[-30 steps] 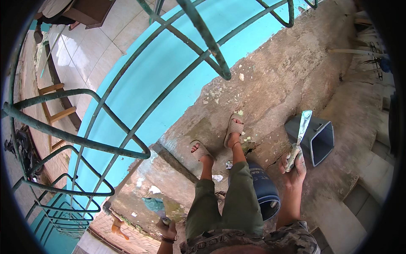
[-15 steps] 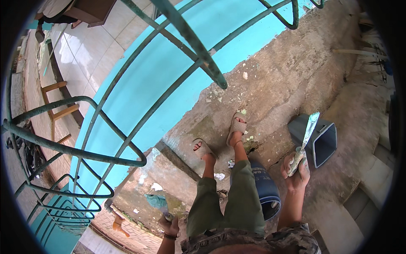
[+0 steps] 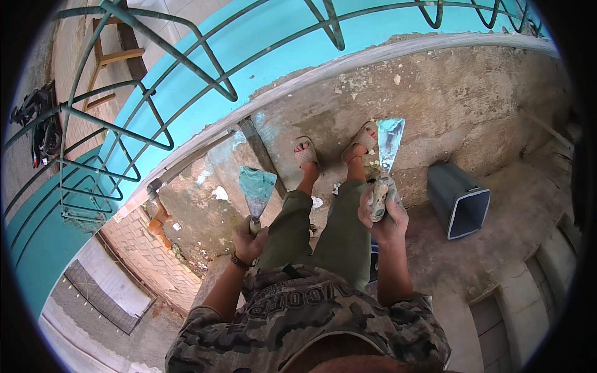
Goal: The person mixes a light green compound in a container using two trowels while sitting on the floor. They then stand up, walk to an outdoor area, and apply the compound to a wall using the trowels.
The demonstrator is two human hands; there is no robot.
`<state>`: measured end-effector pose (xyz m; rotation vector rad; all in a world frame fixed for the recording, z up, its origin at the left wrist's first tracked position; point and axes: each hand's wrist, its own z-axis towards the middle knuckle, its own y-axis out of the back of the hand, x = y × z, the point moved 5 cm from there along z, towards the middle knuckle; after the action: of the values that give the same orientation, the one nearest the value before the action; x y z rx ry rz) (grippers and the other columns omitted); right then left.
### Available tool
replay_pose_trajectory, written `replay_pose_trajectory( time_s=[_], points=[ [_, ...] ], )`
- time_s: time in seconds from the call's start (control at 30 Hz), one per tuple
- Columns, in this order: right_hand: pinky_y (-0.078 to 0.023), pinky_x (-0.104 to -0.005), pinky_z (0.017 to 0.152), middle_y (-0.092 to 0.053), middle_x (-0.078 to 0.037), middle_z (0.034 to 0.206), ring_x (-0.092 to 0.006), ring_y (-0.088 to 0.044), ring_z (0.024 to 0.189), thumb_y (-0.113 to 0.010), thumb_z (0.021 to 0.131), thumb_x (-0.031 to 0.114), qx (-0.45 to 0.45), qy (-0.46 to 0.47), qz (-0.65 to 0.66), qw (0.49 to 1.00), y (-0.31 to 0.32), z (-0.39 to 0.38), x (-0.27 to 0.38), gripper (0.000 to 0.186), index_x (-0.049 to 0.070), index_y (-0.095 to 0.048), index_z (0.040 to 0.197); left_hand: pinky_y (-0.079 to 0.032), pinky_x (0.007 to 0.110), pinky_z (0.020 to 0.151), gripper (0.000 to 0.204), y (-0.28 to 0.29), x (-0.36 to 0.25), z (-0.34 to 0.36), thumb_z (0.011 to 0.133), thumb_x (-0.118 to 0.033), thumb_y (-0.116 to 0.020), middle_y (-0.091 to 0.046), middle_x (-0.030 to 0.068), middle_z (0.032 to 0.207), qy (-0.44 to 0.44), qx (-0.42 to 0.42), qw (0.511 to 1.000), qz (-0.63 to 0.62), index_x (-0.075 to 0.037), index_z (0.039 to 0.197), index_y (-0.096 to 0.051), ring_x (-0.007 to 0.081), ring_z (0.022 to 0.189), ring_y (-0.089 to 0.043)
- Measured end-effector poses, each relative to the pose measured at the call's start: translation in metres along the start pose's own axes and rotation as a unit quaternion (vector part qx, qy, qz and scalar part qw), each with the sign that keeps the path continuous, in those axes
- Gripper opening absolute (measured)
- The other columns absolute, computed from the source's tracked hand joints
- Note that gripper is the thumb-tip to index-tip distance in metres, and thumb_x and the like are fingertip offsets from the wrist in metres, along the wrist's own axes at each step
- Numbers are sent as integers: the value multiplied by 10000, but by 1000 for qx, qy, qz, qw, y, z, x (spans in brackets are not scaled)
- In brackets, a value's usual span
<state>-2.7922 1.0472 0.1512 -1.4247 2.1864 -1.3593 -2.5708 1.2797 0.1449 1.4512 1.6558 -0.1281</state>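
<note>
My left hand (image 3: 250, 241) is wrapped round the handle of a putty knife (image 3: 257, 193), its wide blade pointing away from me and coated in turquoise filler. In my right hand (image 3: 387, 214) is a second putty knife (image 3: 390, 146), gripped by its smeared handle. Turquoise and whitish paste covers much of that blade. Both tools are held up in front of my body, apart from each other and touching no wall. Whitish residue marks my right fingers.
Ahead runs a turquoise wall (image 3: 273, 37) topped by bent green metal bars (image 3: 186, 59). A grey bin (image 3: 457, 199) lies tipped on its side at the right. A dark beam (image 3: 262, 152) and an orange pipe piece (image 3: 160, 224) are on the left. Debris dots the rough ground (image 3: 454, 99).
The view has swung, bringing more of my shirt into sight. My left hand and its putty knife have come up and inward; my right putty knife has moved toward the middle.
</note>
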Motion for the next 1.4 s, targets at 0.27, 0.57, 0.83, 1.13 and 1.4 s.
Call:
replay_pose_trajectory(
  time_s=[0.27,0.57,0.83,1.13,1.4],
  points=[
    [-359,-268,439,-544,-96,856,-156,-477,601,-490,940,376,14,-60,-61,996,-27,-2,-29,386,55,-472,1153,-353,302,460,163,-3,16,-25,727,-94,-657,-434,45,529,48,-26,997,-53,-19,707,-514,91,499,-389],
    [-365,-259,458,-560,-83,868,-145,-496,609,-505,924,404,17,-119,-46,992,-14,-6,-15,491,10,-454,1213,-351,300,458,173,-26,11,-24,714,-91,-667,-429,45,520,28,-25,995,-93,-20,711,-509,84,500,-380],
    [-333,-271,445,-504,-102,694,-159,-411,515,-470,931,407,-96,-45,-40,994,-3,-18,56,380,51,-533,1045,-371,296,457,169,-52,-43,-3,709,-64,-669,-452,48,519,-81,38,995,-48,-14,706,-507,104,469,-416],
    [-444,-294,589,-586,-97,944,-169,-538,737,-499,965,248,-125,190,-67,972,29,-26,149,300,42,-489,1183,-391,293,460,146,-91,-152,39,707,-62,-673,-482,58,535,-183,126,975,-3,-11,737,-540,113,464,-444],
    [-458,-289,825,-540,-36,1039,-112,-513,898,-511,967,134,-175,338,-270,884,48,82,228,297,59,-438,1244,-407,284,477,172,-132,-193,54,700,-95,-697,-492,59,545,-167,136,976,39,-5,776,-572,111,478,-456]
  ],
)
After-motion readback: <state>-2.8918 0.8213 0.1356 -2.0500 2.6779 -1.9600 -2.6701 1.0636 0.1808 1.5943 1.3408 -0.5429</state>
